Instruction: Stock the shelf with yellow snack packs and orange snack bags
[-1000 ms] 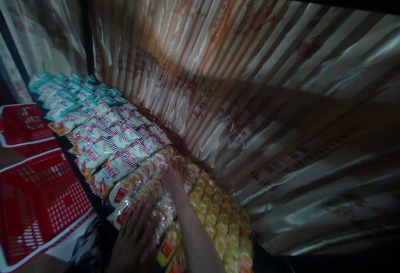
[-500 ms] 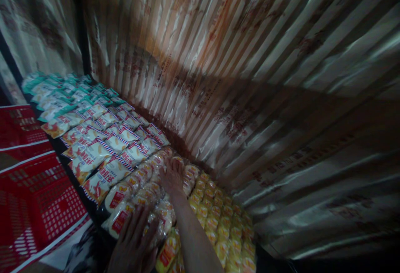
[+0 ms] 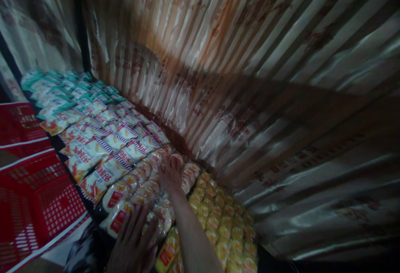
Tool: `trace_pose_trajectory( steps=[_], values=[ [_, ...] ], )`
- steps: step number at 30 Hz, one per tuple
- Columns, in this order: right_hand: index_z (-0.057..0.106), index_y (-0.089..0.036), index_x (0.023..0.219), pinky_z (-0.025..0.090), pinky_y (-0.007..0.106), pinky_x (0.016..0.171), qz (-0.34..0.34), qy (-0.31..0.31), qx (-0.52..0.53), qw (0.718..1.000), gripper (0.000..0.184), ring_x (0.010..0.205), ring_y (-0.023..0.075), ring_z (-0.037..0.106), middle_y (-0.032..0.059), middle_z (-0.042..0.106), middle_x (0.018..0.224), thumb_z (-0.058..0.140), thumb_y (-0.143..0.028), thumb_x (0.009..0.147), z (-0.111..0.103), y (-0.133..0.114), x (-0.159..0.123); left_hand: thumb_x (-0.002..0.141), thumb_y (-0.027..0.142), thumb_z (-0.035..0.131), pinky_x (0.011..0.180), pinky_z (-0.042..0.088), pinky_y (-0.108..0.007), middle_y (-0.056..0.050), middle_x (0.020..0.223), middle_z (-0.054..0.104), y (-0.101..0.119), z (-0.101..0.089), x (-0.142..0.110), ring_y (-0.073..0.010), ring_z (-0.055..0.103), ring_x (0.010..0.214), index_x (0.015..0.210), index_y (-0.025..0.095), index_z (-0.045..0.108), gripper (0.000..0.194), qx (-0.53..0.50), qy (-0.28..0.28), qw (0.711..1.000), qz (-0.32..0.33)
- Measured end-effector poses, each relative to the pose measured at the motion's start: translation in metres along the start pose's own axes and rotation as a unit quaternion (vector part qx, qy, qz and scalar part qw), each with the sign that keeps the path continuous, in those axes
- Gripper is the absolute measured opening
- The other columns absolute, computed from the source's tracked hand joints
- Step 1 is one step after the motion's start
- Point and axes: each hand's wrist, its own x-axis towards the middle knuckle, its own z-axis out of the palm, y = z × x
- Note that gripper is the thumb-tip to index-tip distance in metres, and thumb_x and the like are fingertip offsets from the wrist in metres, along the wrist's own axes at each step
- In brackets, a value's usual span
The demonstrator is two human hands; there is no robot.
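My R hand (image 3: 171, 177) is open, fingers spread on the clear-wrapped pkgs (image 3: 145, 194), which sit right under it & run down to 7 o'clock, where my L hand (image 3: 134, 235) lies open on the front ones; can't tell how hard either presses. From my R hand: striped pkgs (image 3: 114, 141) at 10, yellow pkgs (image 3: 220, 223) at 4, red basket (image 3: 59, 210) betw. 8 & 9. Main risk IMO: pushing too hard crushes contents, or slick wrap slides, shoving front ones off twd 8.
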Motion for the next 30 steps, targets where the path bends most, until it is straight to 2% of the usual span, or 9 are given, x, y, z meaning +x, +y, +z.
trace_pose_trajectory(
  steps=[3,6,9,11,13,15,19,27,30],
  values=[
    [0.034,-0.029,0.144,0.01,0.046,0.114,0.024,0.004,-0.006,1.0,0.055,0.143,0.0268,0.015,0.0068,0.031,0.152,0.028,-0.052,0.094,-0.006,-0.002,-0.003,0.078,0.027,0.059,0.115,0.015,-0.045,-0.015,0.151,0.032,0.002,-0.002,0.0,-0.0346,0.024,0.14,0.134,0.018,0.048,0.058,-0.001,0.007,1.0,0.002],
    [0.034,-0.027,0.145,0.009,0.044,0.114,0.007,0.04,-0.032,0.999,0.054,0.143,0.0259,0.016,0.0066,0.03,0.153,0.031,-0.047,0.095,-0.011,-0.003,-0.007,0.082,0.026,0.054,0.116,0.014,-0.045,-0.013,0.152,0.03,-0.004,-0.005,-0.003,-0.0315,0.024,0.141,0.141,0.018,0.04,0.061,0.006,0.008,1.0,-0.013],
    [0.034,-0.025,0.145,0.009,0.042,0.115,-0.037,0.075,-0.039,0.996,0.053,0.143,0.0256,0.018,0.0059,0.028,0.154,0.032,-0.042,0.095,-0.011,-0.007,-0.011,0.088,0.023,0.045,0.116,0.017,-0.048,-0.008,0.156,0.022,-0.026,-0.01,-0.002,-0.0295,0.019,0.142,0.148,0.022,0.024,0.064,0.014,0.013,0.995,-0.097],
    [0.034,-0.024,0.145,0.01,0.042,0.115,-0.058,0.08,-0.034,0.994,0.053,0.143,0.0252,0.017,0.0059,0.026,0.154,0.029,-0.043,0.096,-0.007,-0.014,-0.011,0.09,0.019,0.042,0.114,0.02,-0.056,-0.008,0.158,0.008,-0.049,-0.014,0.003,-0.0312,0.012,0.144,0.151,0.025,0.011,0.068,0.029,0.057,0.979,-0.194],
    [0.034,-0.022,0.145,0.012,0.044,0.115,-0.074,0.078,-0.027,0.994,0.054,0.144,0.0252,0.013,0.006,0.024,0.155,0.028,-0.045,0.096,-0.002,-0.024,-0.011,0.09,0.02,0.046,0.111,0.019,-0.063,-0.008,0.159,0.004,-0.074,-0.017,0.01,-0.0352,0.005,0.144,0.151,0.027,0.008,0.072,0.052,0.083,0.967,-0.236],
    [0.033,-0.022,0.145,0.015,0.045,0.114,-0.083,0.075,-0.022,0.993,0.054,0.144,0.0256,0.011,0.0063,0.024,0.155,0.028,-0.044,0.096,0.004,-0.035,-0.009,0.088,0.023,0.053,0.109,0.018,-0.067,-0.005,0.159,0.005,-0.095,-0.017,0.018,-0.0379,0.003,0.143,0.15,0.032,0.006,0.079,0.067,0.072,0.976,-0.196],
    [0.032,-0.023,0.146,0.014,0.047,0.114,-0.09,0.052,-0.018,0.994,0.054,0.144,0.0268,0.013,0.007,0.027,0.154,0.031,-0.042,0.096,0.014,-0.05,-0.007,0.092,0.022,0.045,0.109,0.022,-0.063,-0.008,0.158,-0.004,-0.119,-0.009,0.025,-0.0374,0.006,0.143,0.15,0.03,0.003,0.072,0.087,0.072,0.964,-0.24],
    [0.028,-0.029,0.147,0.006,0.05,0.114,-0.068,0.038,0.003,0.997,0.055,0.144,0.0272,0.01,0.0032,0.024,0.155,0.032,-0.046,0.095,0.029,-0.052,-0.001,0.093,0.024,0.043,0.11,0.021,-0.06,-0.011,0.158,0.006,-0.121,0.005,0.026,-0.0354,0.011,0.143,0.15,0.028,0.007,0.068,0.081,0.05,0.964,-0.249],
    [0.028,-0.029,0.147,0.008,0.052,0.114,-0.065,0.025,-0.004,0.998,0.054,0.144,0.027,0.01,0.0037,0.024,0.155,0.033,-0.046,0.095,0.028,-0.053,0.0,0.093,0.023,0.044,0.11,0.021,-0.06,-0.01,0.158,0.005,-0.121,0.005,0.026,-0.0354,0.012,0.143,0.15,0.029,0.005,0.07,0.082,0.051,0.965,-0.243]
  ],
)
